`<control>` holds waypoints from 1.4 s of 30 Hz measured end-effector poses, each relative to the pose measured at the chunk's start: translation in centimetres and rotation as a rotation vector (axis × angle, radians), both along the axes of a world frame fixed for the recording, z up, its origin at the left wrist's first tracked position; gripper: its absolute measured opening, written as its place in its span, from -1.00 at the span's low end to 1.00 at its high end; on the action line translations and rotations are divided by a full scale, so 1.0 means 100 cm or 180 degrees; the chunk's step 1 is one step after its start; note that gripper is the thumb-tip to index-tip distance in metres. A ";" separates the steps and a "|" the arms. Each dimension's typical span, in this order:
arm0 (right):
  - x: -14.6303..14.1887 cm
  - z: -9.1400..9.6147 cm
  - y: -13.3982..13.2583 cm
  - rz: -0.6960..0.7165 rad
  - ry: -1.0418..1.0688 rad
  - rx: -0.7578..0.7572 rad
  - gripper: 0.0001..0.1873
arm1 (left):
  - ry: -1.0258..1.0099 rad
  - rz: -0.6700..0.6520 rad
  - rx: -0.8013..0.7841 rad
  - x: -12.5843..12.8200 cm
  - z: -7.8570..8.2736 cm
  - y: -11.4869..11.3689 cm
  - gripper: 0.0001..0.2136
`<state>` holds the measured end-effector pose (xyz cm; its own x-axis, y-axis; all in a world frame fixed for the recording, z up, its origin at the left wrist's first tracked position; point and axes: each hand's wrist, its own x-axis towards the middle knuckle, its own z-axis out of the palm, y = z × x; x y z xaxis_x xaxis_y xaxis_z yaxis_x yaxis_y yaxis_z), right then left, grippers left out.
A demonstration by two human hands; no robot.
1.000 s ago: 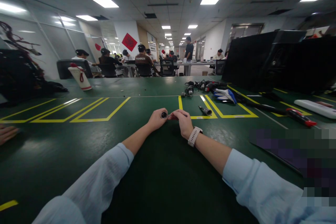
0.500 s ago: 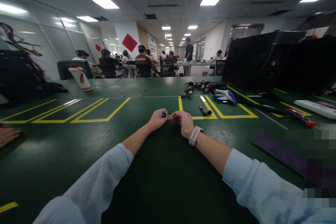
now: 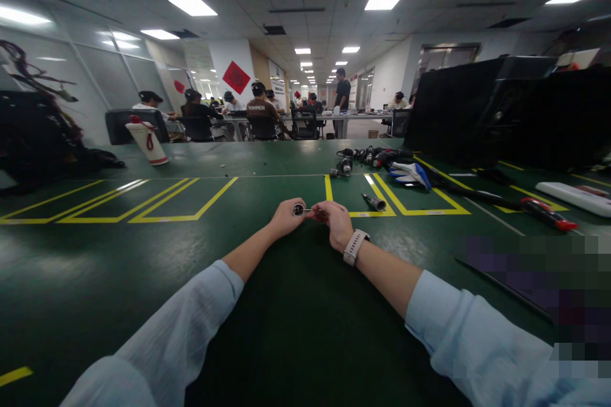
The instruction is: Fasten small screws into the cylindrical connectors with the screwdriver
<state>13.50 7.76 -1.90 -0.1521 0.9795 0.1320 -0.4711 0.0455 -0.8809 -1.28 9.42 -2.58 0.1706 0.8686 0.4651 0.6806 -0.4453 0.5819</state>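
Observation:
My left hand [image 3: 285, 219] is closed around a small round part [image 3: 298, 210] with a metal rim and a dark inside, its open end facing me. My right hand [image 3: 336, 222], with a pale watch strap at the wrist, pinches a thin metal shaft [image 3: 309, 210]. The tip of this shaft reaches the rim of the round part; whether it goes inside is too small to tell. Its handle end is hidden by my fingers. Just right of my right hand, a grey tapered metal shell [image 3: 375, 202] lies on the green table [image 3: 267, 305].
Metal connectors with black cables [image 3: 363, 158] lie beyond my hands, beside a blue and white glove [image 3: 409, 175]. Farther right are a red and black tool [image 3: 548, 213] and a white power strip [image 3: 575, 198]. A white cup [image 3: 147, 141] stands at the left. Several people sit beyond the table.
Another person's hand at the left edge has gone out of view. The round part in my left hand has turned very slightly; my hands stay in nearly the same place.

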 end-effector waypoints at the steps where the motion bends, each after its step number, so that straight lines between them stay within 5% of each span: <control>1: 0.000 -0.001 0.001 -0.0007 0.0007 -0.0013 -0.88 | -0.0016 -0.0017 -0.0013 0.000 0.000 0.000 -0.74; 42: 0.001 0.008 -0.006 -0.0171 0.0006 0.0151 -0.84 | 0.0373 0.0169 0.0129 -0.001 0.001 -0.002 -0.86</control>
<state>13.59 7.18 -1.10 -0.0992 0.9789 0.1786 -0.4685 0.1124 -0.8763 -1.35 9.25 -2.51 0.1801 0.8588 0.4796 0.7660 -0.4283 0.4793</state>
